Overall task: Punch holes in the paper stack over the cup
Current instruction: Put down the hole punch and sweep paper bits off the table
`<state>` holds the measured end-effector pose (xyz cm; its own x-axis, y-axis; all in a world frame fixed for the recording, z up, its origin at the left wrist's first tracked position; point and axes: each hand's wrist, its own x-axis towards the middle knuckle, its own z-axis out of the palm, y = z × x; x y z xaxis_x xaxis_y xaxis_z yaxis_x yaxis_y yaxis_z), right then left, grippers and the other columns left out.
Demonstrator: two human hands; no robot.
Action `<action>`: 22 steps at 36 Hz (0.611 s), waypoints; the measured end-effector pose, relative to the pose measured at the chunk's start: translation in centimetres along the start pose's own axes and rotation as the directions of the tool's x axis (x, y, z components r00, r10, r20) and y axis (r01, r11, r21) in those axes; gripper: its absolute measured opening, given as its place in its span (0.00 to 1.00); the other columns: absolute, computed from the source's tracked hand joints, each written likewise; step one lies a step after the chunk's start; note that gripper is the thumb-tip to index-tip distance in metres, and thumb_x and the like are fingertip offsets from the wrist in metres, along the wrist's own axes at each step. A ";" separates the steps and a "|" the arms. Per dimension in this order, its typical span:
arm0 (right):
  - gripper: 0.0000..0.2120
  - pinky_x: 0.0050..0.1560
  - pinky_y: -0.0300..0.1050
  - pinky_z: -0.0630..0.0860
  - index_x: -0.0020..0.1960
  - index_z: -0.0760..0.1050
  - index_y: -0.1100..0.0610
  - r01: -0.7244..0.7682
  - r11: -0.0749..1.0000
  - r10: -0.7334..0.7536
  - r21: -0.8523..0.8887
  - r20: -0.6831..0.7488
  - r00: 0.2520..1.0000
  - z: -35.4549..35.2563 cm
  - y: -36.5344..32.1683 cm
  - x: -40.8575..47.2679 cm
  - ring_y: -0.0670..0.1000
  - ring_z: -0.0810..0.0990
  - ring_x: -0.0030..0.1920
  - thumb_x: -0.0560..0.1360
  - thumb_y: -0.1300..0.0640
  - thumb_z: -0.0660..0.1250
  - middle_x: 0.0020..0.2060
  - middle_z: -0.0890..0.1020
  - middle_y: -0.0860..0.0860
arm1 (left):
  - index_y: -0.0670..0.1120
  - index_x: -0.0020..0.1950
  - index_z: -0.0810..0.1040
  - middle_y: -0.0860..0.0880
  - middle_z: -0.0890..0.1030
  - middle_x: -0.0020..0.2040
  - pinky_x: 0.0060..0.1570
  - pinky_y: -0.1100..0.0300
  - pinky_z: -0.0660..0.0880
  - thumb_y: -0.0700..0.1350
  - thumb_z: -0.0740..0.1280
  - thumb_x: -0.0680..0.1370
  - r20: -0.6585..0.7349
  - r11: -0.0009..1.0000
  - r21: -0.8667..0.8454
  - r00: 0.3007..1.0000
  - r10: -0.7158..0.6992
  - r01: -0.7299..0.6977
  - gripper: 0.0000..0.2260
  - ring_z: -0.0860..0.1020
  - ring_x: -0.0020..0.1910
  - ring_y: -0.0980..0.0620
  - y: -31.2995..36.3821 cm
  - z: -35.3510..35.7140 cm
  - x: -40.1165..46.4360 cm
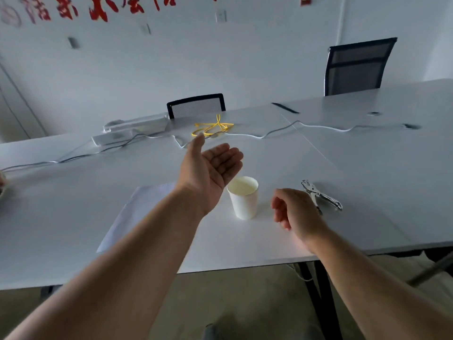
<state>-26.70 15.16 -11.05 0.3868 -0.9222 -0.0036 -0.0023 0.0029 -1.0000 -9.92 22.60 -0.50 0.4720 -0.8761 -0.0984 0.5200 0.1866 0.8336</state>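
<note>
A white paper cup [244,197] stands upright on the white table [367,168], near its front edge. A stack of white paper [137,212] lies flat to the cup's left, partly hidden under my left forearm. A metal hole punch [321,196] lies on the table to the right of the cup. My left hand [210,168] hovers palm up above and behind the cup, fingers apart, holding nothing. My right hand [294,209] hangs between the cup and the punch, fingers loosely curled, with nothing in it and not touching the punch.
A coiled yellow cable [212,128] and a white cable [269,133] run across the far half of the table. White power strips [132,130] sit at the back left. Two black mesh chairs [358,67] stand behind the table. The table's front edge is close to me.
</note>
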 end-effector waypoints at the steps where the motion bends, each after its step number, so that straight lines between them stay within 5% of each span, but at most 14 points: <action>1: 0.17 0.24 0.39 0.62 0.32 0.75 0.58 0.003 1.000 -0.003 0.016 0.003 1.000 -0.1 -0.1 0.0 0.50 0.66 0.22 0.78 0.58 0.61 0.24 0.75 0.58 | 0.34 0.63 0.77 0.33 0.82 0.62 0.63 0.45 0.78 0.57 0.58 0.84 0.003 0.997 0.072 0.999 0.032 -0.032 0.27 0.83 0.60 0.37 -0.2 0.7 0.8; 4: 0.18 0.24 0.38 0.62 0.33 0.75 0.59 0.025 1.000 -0.025 0.011 0.018 1.000 0.2 -0.1 -0.1 0.48 0.66 0.21 0.80 0.57 0.62 0.25 0.74 0.58 | 0.38 0.59 0.79 0.35 0.83 0.59 0.64 0.48 0.78 0.56 0.56 0.85 0.042 0.935 0.324 0.989 0.139 -0.146 0.23 0.84 0.57 0.41 -1.0 1.7 2.4; 10: 0.17 0.24 0.39 0.64 0.35 0.76 0.61 0.051 0.998 -0.052 0.023 0.040 0.998 -0.2 -0.4 0.1 0.48 0.68 0.22 0.81 0.56 0.61 0.27 0.75 0.59 | 0.46 0.55 0.84 0.41 0.87 0.56 0.64 0.46 0.79 0.65 0.59 0.76 0.288 0.619 0.692 0.929 0.233 -0.371 0.27 0.84 0.59 0.43 -3.4 1.1 3.3; 17: 0.17 0.26 0.41 0.65 0.37 0.77 0.62 0.067 0.998 -0.068 0.017 0.064 0.996 -0.3 -0.1 0.2 0.50 0.68 0.24 0.81 0.56 0.60 0.27 0.76 0.59 | 0.46 0.63 0.84 0.48 0.87 0.58 0.66 0.44 0.77 0.66 0.55 0.79 0.448 0.430 0.761 0.873 0.194 -0.486 0.30 0.83 0.61 0.49 -4.4 -0.6 3.2; 22: 0.18 0.28 0.41 0.66 0.39 0.75 0.68 0.070 0.995 -0.065 -0.067 0.073 0.995 -0.2 0.3 0.0 0.51 0.69 0.27 0.80 0.55 0.62 0.26 0.76 0.56 | 0.47 0.63 0.84 0.48 0.87 0.58 0.67 0.43 0.76 0.64 0.56 0.80 0.464 0.397 0.767 0.863 0.199 -0.504 0.27 0.83 0.62 0.49 -4.5 -1.4 3.1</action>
<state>-26.85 15.12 -11.33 0.4520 -0.8899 0.0617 -0.0371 -0.0878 -0.9954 -9.82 19.69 -5.34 0.1807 -0.9253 0.3333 -0.5779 0.1742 0.7973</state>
